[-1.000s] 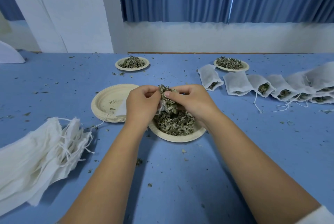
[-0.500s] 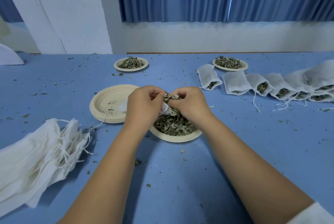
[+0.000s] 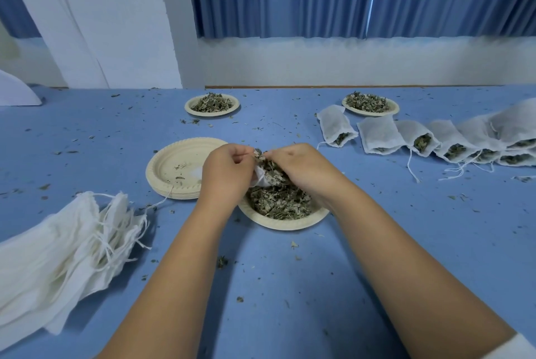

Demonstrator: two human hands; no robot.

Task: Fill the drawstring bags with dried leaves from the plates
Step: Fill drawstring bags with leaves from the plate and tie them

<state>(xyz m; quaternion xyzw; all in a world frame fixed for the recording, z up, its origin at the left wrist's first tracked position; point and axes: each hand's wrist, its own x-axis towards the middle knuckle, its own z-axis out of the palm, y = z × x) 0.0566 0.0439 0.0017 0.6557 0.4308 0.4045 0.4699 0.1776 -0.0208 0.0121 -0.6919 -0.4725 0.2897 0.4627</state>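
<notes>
A paper plate (image 3: 285, 222) heaped with dried leaves (image 3: 280, 202) sits on the blue table in front of me. Above its far rim my left hand (image 3: 227, 173) grips the mouth of a small white drawstring bag (image 3: 261, 180), most of it hidden behind the hand. My right hand (image 3: 301, 168) pinches a clump of leaves at the bag's opening. The two hands nearly touch.
A stack of emptied plates (image 3: 177, 167) lies left of the hands. Unfilled bags (image 3: 61, 257) are piled at the near left. A row of filled bags (image 3: 429, 141) runs along the right. Two more leaf plates (image 3: 212, 105) (image 3: 369, 104) stand farther back. Leaf crumbs litter the table.
My right hand brought a clump of leaves from above the plate to the bag's mouth. Both hands dropped slightly and closed in on each other.
</notes>
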